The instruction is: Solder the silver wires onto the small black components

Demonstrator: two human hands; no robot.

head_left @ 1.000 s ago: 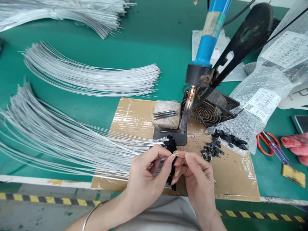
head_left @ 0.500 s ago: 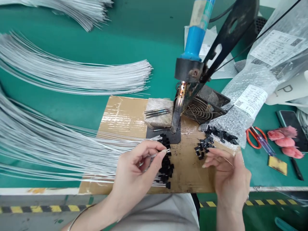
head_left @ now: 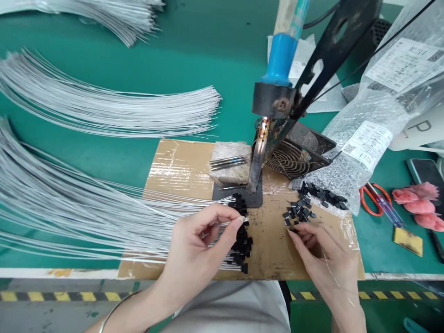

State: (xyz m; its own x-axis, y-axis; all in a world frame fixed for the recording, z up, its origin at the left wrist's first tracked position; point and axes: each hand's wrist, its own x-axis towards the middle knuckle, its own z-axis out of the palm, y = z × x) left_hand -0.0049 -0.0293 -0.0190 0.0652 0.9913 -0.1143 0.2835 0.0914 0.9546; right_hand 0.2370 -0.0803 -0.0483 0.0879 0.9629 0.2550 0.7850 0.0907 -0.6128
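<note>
My left hand (head_left: 199, 245) pinches the end of a white wire (head_left: 246, 219) between thumb and forefinger. Under it fans a bundle of white wires (head_left: 114, 217), many tipped with black connectors (head_left: 244, 245) lined up on the cardboard (head_left: 270, 249). At the right, my right hand (head_left: 329, 259) is closed, its thumb and forefinger pinching a small black connector (head_left: 293, 229). A thin strand of solder wire (head_left: 333, 273) trails from the same hand over its back. Just beyond those fingertips lies a loose pile of black connectors (head_left: 299, 212).
A soldering iron (head_left: 258, 157) on a black stand points down beside a pale block (head_left: 231, 173) carrying thin metal rods. Behind it sits a small fan (head_left: 294, 157). Plastic bags (head_left: 367, 143), orange-handled scissors (head_left: 367, 201) and a yellow sponge (head_left: 408, 240) lie right; another wire bundle (head_left: 138, 111) lies left.
My right hand has moved slightly left and down, and its spread fingers have closed on a black connector from the pile. My left hand keeps its pinch on the wire.
</note>
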